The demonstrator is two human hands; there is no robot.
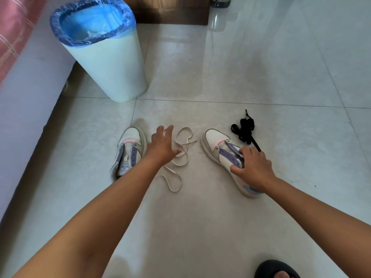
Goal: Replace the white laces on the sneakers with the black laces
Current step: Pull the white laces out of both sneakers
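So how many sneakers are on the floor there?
2. The left sneaker lies beside the left hand, which hovers over loose white laces. The right sneaker is gripped by the right hand, near the black laces.

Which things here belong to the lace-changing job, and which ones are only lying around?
For the job:
left sneaker
right sneaker, held by the right hand
white laces, under the left hand
black laces

Only lying around:
bin with blue liner
dark slipper
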